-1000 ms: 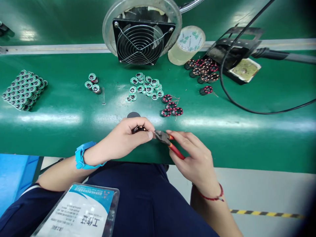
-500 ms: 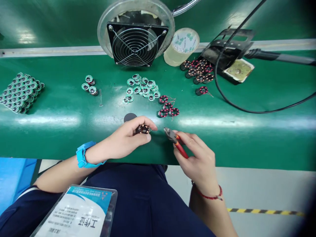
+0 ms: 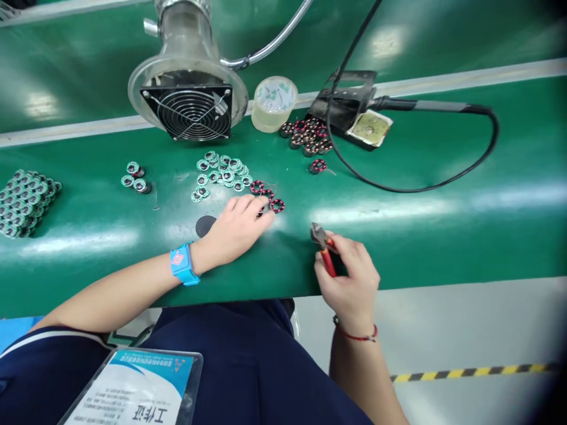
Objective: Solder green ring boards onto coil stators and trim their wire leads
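Observation:
My left hand reaches palm down over a small cluster of black-cased wound motor coils with pink-and-black tops. Its thumb and fingers are closed around a dark coil at the cluster's near left side, mostly hidden by the fingers. Thin wire ends stick out from the cluster. My right hand grips red-handled cutting pliers above the front of the bench, jaws pointing up and away from me. Behind my left hand lies a heap of round green circuit boards with black centres.
A fan on a duct stands at the back, beside a tape roll. More coils sit by a soldering iron stand; the iron's cable loops across the right. Stacked board-topped coils stand at far left, several others nearer.
My left hand has moved forward from holding a copper-wound coil near me to the pink-topped cluster. The pliers have moved away from it in my right hand. The view has shifted.

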The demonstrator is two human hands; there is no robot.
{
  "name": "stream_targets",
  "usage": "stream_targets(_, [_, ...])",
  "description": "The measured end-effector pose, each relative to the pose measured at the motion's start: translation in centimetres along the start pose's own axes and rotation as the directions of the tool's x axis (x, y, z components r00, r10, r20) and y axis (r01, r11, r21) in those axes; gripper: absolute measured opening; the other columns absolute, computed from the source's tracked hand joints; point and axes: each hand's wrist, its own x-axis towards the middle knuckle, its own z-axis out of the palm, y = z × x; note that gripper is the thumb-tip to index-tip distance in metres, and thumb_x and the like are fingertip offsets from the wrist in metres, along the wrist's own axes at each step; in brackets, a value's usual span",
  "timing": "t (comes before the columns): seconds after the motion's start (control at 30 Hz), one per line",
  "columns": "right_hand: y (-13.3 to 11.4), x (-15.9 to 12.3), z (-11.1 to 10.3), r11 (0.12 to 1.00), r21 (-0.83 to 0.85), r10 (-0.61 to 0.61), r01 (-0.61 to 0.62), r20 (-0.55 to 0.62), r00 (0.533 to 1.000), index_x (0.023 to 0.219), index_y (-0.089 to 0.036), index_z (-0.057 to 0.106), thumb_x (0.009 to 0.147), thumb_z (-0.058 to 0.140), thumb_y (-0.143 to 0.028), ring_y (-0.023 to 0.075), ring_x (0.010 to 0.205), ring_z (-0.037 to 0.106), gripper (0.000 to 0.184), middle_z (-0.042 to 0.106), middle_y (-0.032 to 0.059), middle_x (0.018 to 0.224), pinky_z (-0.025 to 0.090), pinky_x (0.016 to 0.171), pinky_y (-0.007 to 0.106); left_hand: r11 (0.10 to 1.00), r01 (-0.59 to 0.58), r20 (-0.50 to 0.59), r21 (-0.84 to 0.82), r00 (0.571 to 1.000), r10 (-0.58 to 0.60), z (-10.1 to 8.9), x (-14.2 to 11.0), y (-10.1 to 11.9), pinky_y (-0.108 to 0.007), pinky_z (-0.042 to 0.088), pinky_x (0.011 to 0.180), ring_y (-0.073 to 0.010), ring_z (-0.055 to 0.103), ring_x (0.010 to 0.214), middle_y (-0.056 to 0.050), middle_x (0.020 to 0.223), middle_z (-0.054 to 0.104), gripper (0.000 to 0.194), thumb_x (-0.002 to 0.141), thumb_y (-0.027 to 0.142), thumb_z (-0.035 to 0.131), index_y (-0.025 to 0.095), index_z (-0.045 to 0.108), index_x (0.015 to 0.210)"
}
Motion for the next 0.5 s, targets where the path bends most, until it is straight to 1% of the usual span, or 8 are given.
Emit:
stream_targets(0.1, [0.1,-0.1,0.3,1.000,-0.019,-0.023,0.022,-0.057,0.998,0.131,-0.029,0.056,0.075,0.064,-0.009,0.0244,0.087,0.066,0.059,0.071,0.0062,0.100,0.057,0.074,0.041,0.993,0.080,-0.023,-0.087,0.996,-0.083,-1.1,2.7,-0.5,-0.046,0.040,0.093,-0.0314,0.048,0.111,-0.019,0.125,0.055,0.036,0.091,0.027,0.056,0.011,0.055,0.123])
stream_targets(0.13, [0.2,-0.2,0.3,1.000,-0.010,-0.024,0.023,-0.081,0.996,0.130,-0.030,0.056,0.075,0.063,-0.009,0.0244,0.087,0.066,0.060,0.070,0.0061,0.100,0.057,0.074,0.041,0.989,0.094,-0.026,-0.114,0.995,-0.098,-1.4,3.9,-0.8,-0.045,0.041,0.093,-0.0310,0.049,0.109,-0.019,0.124,0.055,0.037,0.091,0.029,0.056,0.011,0.055,0.123])
stream_targets(0.2, [0.2,-0.2,0.3,1.000,0.014,-0.010,0.012,-0.138,0.990,0.129,-0.029,0.056,0.075,0.062,-0.008,0.0244,0.087,0.066,0.058,0.070,0.0060,0.099,0.057,0.075,0.041,0.988,0.086,-0.001,-0.125,0.996,-0.087,-1.6,7.0,-1.2,-0.044,0.042,0.092,-0.0299,0.050,0.109,-0.017,0.123,0.056,0.031,0.093,0.024,0.051,0.011,0.057,0.121])
stream_targets(0.27, [0.2,-0.2,0.2,1.000,0.027,0.009,-0.005,-0.180,0.984,0.128,-0.028,0.057,0.075,0.061,-0.008,0.0244,0.087,0.066,0.056,0.070,0.0061,0.098,0.057,0.075,0.041,0.992,0.030,0.042,-0.126,0.999,-0.025,-1.0,10.3,-1.6,-0.042,0.042,0.094,-0.0292,0.051,0.110,-0.016,0.124,0.056,0.033,0.091,0.017,0.052,0.010,0.056,0.124])
stream_targets(0.33, [0.2,-0.2,0.1,0.999,0.032,0.016,-0.010,-0.178,0.984,0.127,-0.028,0.058,0.075,0.061,-0.009,0.0246,0.088,0.066,0.055,0.070,0.0065,0.099,0.057,0.076,0.042,0.993,-0.067,0.088,-0.098,0.993,0.076,0.1,13.2,-2.0,-0.040,0.041,0.097,-0.0285,0.051,0.114,-0.016,0.129,0.054,0.038,0.089,0.011,0.052,0.009,0.054,0.127])
stream_targets(0.37, [0.2,-0.2,0.1,0.999,0.036,0.013,-0.007,-0.172,0.985,0.127,-0.027,0.058,0.076,0.061,-0.009,0.0247,0.088,0.066,0.055,0.070,0.0066,0.099,0.057,0.075,0.042,0.992,-0.102,0.122,-0.069,0.986,0.110,0.6,14.4,-2.1,-0.039,0.042,0.096,-0.0286,0.052,0.113,-0.016,0.127,0.056,0.038,0.088,0.008,0.050,0.009,0.055,0.125])
stream_targets(0.43, [0.2,-0.2,0.1,0.999,0.049,0.014,-0.006,-0.164,0.986,0.127,-0.027,0.057,0.076,0.061,-0.010,0.0247,0.088,0.066,0.054,0.070,0.0067,0.098,0.057,0.075,0.043,0.991,-0.135,0.181,-0.027,0.974,0.137,1.6,15.9,-2.2,-0.039,0.044,0.092,-0.0289,0.055,0.110,-0.016,0.122,0.058,0.035,0.088,0.006,0.047,0.009,0.059,0.120])
stream_targets(0.5, [0.3,-0.3,0.2,0.998,0.069,0.015,-0.003,-0.166,0.986,0.126,-0.026,0.057,0.076,0.060,-0.009,0.0245,0.088,0.066,0.053,0.071,0.0070,0.098,0.057,0.075,0.043,0.992,-0.124,0.205,-0.028,0.970,0.127,1.9,16.5,-2.3,-0.039,0.045,0.088,-0.0291,0.058,0.105,-0.018,0.117,0.060,0.029,0.088,0.007,0.047,0.008,0.062,0.112])
